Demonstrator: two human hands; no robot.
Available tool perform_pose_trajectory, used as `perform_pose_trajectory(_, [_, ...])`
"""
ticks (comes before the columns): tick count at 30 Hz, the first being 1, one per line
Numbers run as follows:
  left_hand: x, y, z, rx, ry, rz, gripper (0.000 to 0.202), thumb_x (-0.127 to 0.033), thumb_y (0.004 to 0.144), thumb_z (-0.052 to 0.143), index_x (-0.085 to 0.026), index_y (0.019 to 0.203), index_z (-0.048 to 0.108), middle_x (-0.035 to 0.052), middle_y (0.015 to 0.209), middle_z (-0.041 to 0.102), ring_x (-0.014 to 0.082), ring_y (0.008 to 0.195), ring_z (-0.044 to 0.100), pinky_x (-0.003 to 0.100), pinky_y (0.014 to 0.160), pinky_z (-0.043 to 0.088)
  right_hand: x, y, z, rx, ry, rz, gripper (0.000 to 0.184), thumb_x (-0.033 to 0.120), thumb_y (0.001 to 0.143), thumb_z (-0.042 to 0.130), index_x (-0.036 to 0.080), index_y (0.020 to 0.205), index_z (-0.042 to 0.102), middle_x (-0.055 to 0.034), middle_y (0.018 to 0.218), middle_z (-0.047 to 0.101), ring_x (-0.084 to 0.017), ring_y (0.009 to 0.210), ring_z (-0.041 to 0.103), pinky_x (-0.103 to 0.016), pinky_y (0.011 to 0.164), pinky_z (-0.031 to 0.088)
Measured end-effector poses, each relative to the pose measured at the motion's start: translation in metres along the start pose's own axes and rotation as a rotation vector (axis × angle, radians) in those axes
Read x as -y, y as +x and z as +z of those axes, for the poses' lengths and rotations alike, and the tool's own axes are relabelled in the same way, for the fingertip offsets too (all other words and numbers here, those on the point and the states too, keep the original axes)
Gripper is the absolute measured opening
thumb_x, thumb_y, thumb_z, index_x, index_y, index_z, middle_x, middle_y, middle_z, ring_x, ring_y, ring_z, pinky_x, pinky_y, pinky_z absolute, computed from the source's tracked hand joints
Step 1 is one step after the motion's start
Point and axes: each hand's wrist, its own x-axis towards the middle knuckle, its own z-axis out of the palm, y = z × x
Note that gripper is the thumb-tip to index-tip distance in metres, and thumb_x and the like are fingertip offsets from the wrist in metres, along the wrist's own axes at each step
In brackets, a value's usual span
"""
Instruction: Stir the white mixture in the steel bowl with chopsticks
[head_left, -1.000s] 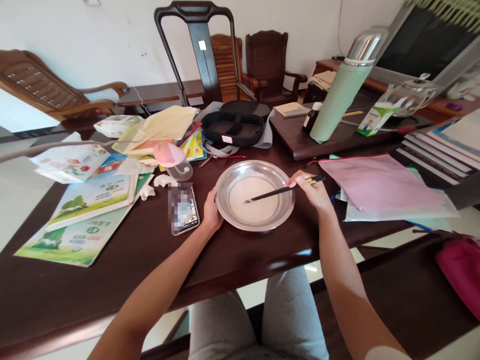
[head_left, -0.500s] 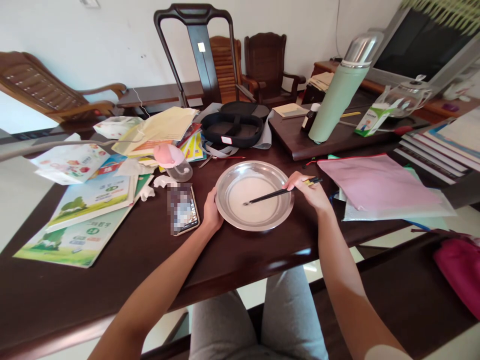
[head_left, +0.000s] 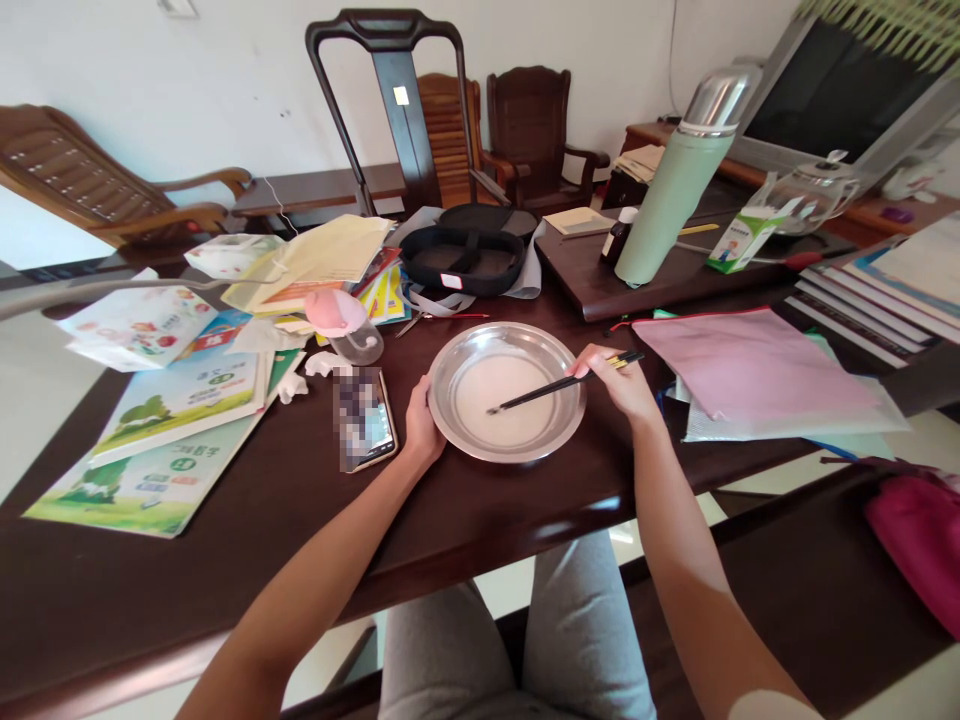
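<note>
A round metal basin (head_left: pixel 559 430) stands on the dark wooden table in front of me, with a whitish substance (head_left: pixel 495 385) covering its bottom. My left hand (head_left: pixel 424 425) grips the basin's left rim, its fingers partly hidden behind the edge. Over the right rim, my right hand (head_left: pixel 611 380) is closed around black chopsticks (head_left: pixel 551 387) with gold-coloured ends. Their tips reach down to the whitish substance near the basin's middle. Left of my left hand lies a phone (head_left: pixel 367 420) with a blurred screen.
Booklets (head_left: pixel 172 430), tissue packs (head_left: pixel 139 325) and a pink-lidded cup (head_left: pixel 341 325) crowd the left side. A black case (head_left: pixel 463 260) lies behind the basin. A green thermos (head_left: pixel 671 200) stands back right, with a pink pouch (head_left: pixel 757 365) nearer me.
Hardly anything differs: the whole view has shifted very slightly. Both hands, the basin and the chopsticks keep nearly the same places.
</note>
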Motion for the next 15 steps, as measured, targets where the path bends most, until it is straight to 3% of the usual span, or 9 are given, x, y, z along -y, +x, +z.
perform_pose_trajectory(2, [-0.0013, -0.0002, 0.0012, 0.012, 0.003, 0.009, 0.037, -0.055, 0.073, 0.089, -0.024, 0.073, 0.071, 0.0002, 0.077, 0.077, 0.0282, 0.099, 0.077, 0.036, 0.093, 0.060, 0.0002, 0.0004, -0.0008, -0.041, -0.020, 0.000, 0.058, 0.081, 0.086, 0.078, 0.027, 0.067, 0.079, -0.0036, 0.072, 0.080, -0.026, 0.076, 0.080, -0.041, 0.080, 0.064])
perform_pose_trajectory(6, [-0.0044, -0.0009, 0.0032, 0.082, 0.008, 0.044, 0.036, -0.054, 0.073, 0.089, -0.024, 0.071, 0.068, 0.0018, 0.077, 0.077, 0.0334, 0.112, 0.077, 0.039, 0.098, 0.061, -0.0054, 0.0029, -0.0070, -0.256, 0.007, -0.021, 0.062, 0.081, 0.089, 0.076, 0.027, 0.059, 0.071, -0.0015, 0.060, 0.072, -0.023, 0.063, 0.074, -0.041, 0.077, 0.063])
perform_pose_trajectory(8, [-0.0056, -0.0011, 0.0028, 0.135, 0.018, 0.079, 0.035, -0.053, 0.071, 0.090, -0.025, 0.073, 0.070, 0.0024, 0.083, 0.081, 0.0348, 0.117, 0.077, 0.041, 0.102, 0.061, -0.0074, 0.0032, -0.0083, -0.287, 0.039, -0.020, 0.064, 0.081, 0.089, 0.075, 0.027, 0.057, 0.068, -0.0008, 0.056, 0.069, -0.023, 0.059, 0.072, -0.040, 0.074, 0.063])
perform_pose_trajectory(10, [-0.0062, -0.0009, 0.0011, 0.196, 0.046, 0.105, 0.035, -0.052, 0.069, 0.091, -0.024, 0.083, 0.077, 0.0031, 0.095, 0.085, 0.0349, 0.120, 0.076, 0.041, 0.105, 0.060, -0.0068, 0.0023, -0.0065, -0.216, 0.045, -0.006, 0.063, 0.081, 0.089, 0.076, 0.027, 0.057, 0.068, -0.0016, 0.058, 0.071, -0.023, 0.060, 0.073, -0.040, 0.073, 0.063])
perform_pose_trajectory(13, [-0.0060, 0.0007, -0.0027, 0.251, 0.109, 0.096, 0.050, -0.050, 0.067, 0.093, -0.022, 0.107, 0.083, 0.0060, 0.114, 0.087, 0.0348, 0.122, 0.077, 0.042, 0.108, 0.059, -0.0029, 0.0005, -0.0010, -0.055, 0.011, 0.010, 0.061, 0.081, 0.087, 0.077, 0.026, 0.061, 0.074, -0.0039, 0.067, 0.078, -0.024, 0.068, 0.077, -0.040, 0.075, 0.064])
perform_pose_trajectory(15, [-0.0053, 0.0023, -0.0049, 0.250, 0.141, 0.086, 0.058, -0.048, 0.065, 0.094, -0.021, 0.115, 0.083, 0.0079, 0.119, 0.087, 0.0352, 0.121, 0.077, 0.043, 0.108, 0.058, -0.0013, 0.0005, 0.0008, -0.030, -0.013, 0.005, 0.060, 0.082, 0.087, 0.077, 0.026, 0.065, 0.077, -0.0045, 0.072, 0.080, -0.025, 0.072, 0.079, -0.041, 0.079, 0.065])
